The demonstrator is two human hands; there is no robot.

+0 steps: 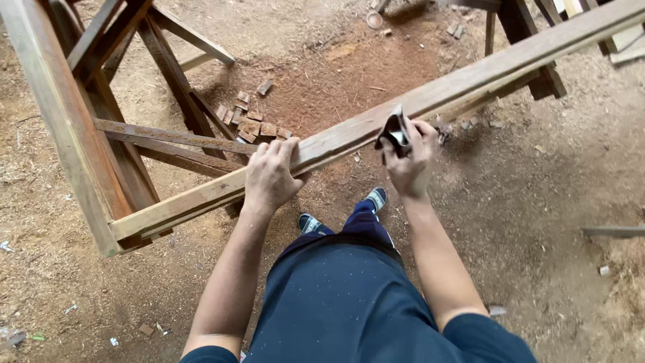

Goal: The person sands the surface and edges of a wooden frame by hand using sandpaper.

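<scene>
At the far left, beyond the steadying hand, a weathered brown wooden frame of crossed struts (121, 144) carries the near end of a long pale wooden rail (470, 84) that runs diagonally up to the right. Just right of that joint, the left hand (269, 176) lies over the rail's top edge, fingers curled down the far face and thumb on the near side, clamped on the wood. Behind this hand a scatter of small brown wood offcuts (252, 121) lies on the sawdust-covered dirt floor (537, 202). Further right along the rail, the right hand (411, 158) is closed around a folded dark piece of sandpaper (395, 132), pressed against the rail's near edge. Judging by colour, the stretch between the two hands and up to the right looks lighter and cleaner, while the length left of the left-hand grip looks darker and rougher, so the rubbing seems partly done. Below the hands, dark blue trousers (349, 296) and shoes are dusted with pale specks.
</scene>
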